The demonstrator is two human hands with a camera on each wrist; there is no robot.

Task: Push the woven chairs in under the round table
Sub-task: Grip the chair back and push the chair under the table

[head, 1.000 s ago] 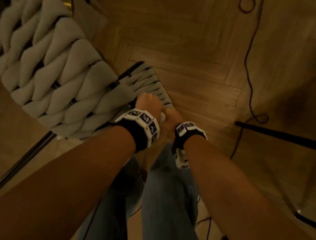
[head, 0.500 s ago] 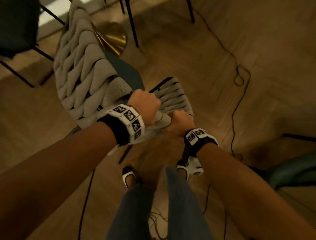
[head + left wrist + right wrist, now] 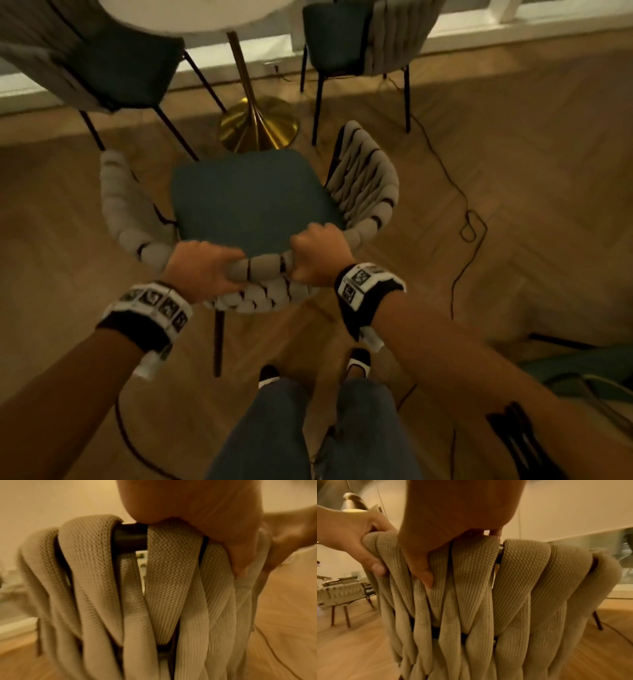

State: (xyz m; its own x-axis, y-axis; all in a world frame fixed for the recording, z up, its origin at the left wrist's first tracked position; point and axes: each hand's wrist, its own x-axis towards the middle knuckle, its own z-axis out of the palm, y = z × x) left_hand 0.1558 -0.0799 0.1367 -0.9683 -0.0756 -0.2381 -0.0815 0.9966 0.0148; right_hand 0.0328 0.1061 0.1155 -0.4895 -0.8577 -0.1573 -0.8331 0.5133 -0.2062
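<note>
The woven chair (image 3: 253,205) you are handling stands upright on the floor, its teal seat facing the round table (image 3: 191,13), near the brass pedestal base. Its curved back is wrapped in beige knit bands over a black frame.

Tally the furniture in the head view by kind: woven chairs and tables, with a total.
Woven chairs: 3, the held chair gripped at its back rail by the left hand and right hand, the chair at upper left, the chair at upper right
Round tables: 1
Total: 4
</note>
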